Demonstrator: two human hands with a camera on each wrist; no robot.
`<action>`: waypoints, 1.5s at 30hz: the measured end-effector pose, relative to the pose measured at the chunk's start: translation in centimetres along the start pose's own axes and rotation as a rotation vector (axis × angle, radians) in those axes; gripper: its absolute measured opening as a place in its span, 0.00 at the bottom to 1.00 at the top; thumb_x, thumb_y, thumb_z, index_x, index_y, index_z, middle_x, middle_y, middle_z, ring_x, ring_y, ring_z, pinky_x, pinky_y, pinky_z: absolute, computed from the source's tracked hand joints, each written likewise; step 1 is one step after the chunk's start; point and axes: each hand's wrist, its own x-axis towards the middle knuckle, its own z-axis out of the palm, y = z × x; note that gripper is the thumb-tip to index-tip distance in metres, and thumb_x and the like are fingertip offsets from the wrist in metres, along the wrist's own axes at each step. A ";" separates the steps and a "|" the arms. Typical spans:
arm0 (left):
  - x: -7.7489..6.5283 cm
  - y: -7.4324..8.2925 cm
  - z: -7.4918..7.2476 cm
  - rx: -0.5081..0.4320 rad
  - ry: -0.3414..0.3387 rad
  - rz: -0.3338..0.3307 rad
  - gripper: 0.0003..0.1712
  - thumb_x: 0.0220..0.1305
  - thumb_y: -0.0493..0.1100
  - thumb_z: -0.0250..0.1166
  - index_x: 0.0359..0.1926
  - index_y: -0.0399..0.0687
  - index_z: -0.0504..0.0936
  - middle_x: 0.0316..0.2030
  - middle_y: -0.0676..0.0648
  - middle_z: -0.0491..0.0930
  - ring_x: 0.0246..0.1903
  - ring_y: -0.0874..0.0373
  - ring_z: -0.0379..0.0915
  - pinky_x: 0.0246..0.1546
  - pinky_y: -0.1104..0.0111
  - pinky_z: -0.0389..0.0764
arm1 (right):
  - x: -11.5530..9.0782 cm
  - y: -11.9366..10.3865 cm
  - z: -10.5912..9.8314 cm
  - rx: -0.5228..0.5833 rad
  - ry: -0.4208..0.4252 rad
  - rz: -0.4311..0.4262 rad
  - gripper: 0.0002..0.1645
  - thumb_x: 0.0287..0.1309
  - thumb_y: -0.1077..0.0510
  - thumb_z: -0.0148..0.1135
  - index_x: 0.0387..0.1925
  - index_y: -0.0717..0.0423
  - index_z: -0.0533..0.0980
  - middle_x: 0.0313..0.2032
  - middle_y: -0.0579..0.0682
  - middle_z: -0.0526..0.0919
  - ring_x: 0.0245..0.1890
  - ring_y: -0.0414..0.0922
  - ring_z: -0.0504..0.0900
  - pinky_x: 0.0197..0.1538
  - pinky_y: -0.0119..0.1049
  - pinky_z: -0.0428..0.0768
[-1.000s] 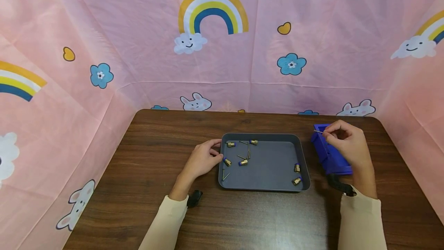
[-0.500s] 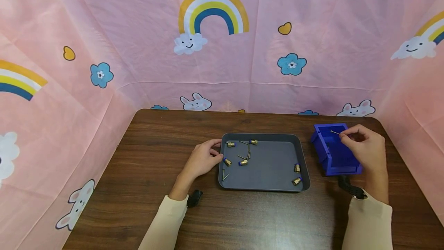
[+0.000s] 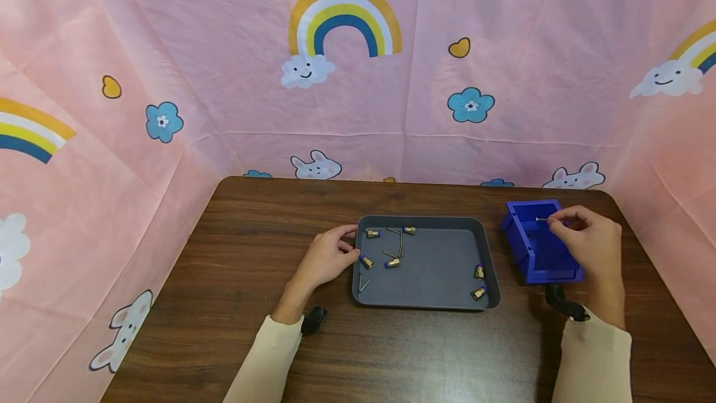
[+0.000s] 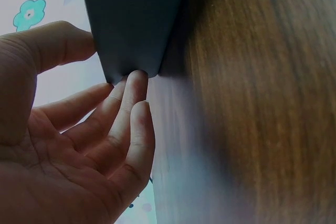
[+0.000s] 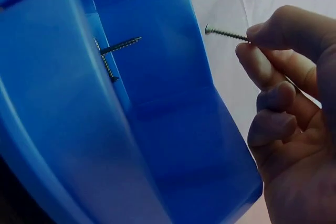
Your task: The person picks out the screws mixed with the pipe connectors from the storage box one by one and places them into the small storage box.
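Note:
My right hand pinches a screw near its pointed end, over the blue bin. Its head juts out from between thumb and forefinger. Inside the bin, the right wrist view shows two dark screws lying across each other. With thumb by the rim and loosely bent fingers against the outer wall, my left hand touches the left end of the grey tray. Several brass fittings with blue collars and several screws lie in that tray, mostly in its left half.
A brown wood-grain table carries the tray and the bin, which stand side by side with a narrow gap. Pink patterned cloth hangs behind the table and along both sides.
The right hand has moved right, then slightly lower over the bin, still pinching the screw. The screw has tipped from slanting to nearly level. The left hand stays at the tray.

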 end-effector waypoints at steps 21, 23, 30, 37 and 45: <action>0.0 -0.3 0.0 0.018 -0.002 0.001 0.32 0.71 0.36 0.73 0.74 0.38 0.79 0.64 0.40 0.85 0.46 0.53 0.90 0.45 0.56 0.89 | 0.0 0.2 0.2 -0.024 -0.020 0.017 0.06 0.64 0.62 0.78 0.39 0.63 0.91 0.26 0.13 0.76 0.26 0.20 0.75 0.32 0.19 0.69; 0.0 -0.3 0.0 0.013 0.003 0.004 0.32 0.70 0.36 0.73 0.73 0.37 0.80 0.64 0.40 0.85 0.46 0.52 0.90 0.45 0.56 0.89 | 0.0 0.1 0.2 -0.026 -0.020 0.015 0.06 0.64 0.62 0.78 0.39 0.63 0.91 0.26 0.13 0.76 0.26 0.20 0.75 0.32 0.19 0.69; 0.1 -0.2 0.0 0.017 0.001 -0.006 0.32 0.71 0.36 0.73 0.74 0.37 0.79 0.63 0.40 0.85 0.47 0.52 0.90 0.46 0.56 0.89 | 0.2 -0.4 0.3 -0.020 -0.005 -0.012 0.07 0.64 0.61 0.79 0.39 0.62 0.91 0.27 0.14 0.76 0.27 0.22 0.74 0.32 0.19 0.69; 0.1 0.1 0.0 0.013 -0.004 -0.009 0.32 0.71 0.36 0.73 0.74 0.38 0.79 0.64 0.40 0.85 0.48 0.51 0.90 0.47 0.55 0.89 | 0.6 -2.0 1.1 0.040 -0.052 -0.072 0.06 0.63 0.63 0.80 0.41 0.58 0.90 0.28 0.25 0.83 0.28 0.26 0.77 0.33 0.20 0.71; 0.0 0.2 -0.1 0.004 -0.006 -0.004 0.32 0.71 0.36 0.73 0.74 0.38 0.79 0.64 0.39 0.85 0.47 0.51 0.90 0.47 0.54 0.89 | 0.9 -3.9 2.7 0.094 -0.084 -0.152 0.06 0.61 0.66 0.80 0.40 0.59 0.90 0.28 0.34 0.85 0.26 0.31 0.75 0.31 0.22 0.71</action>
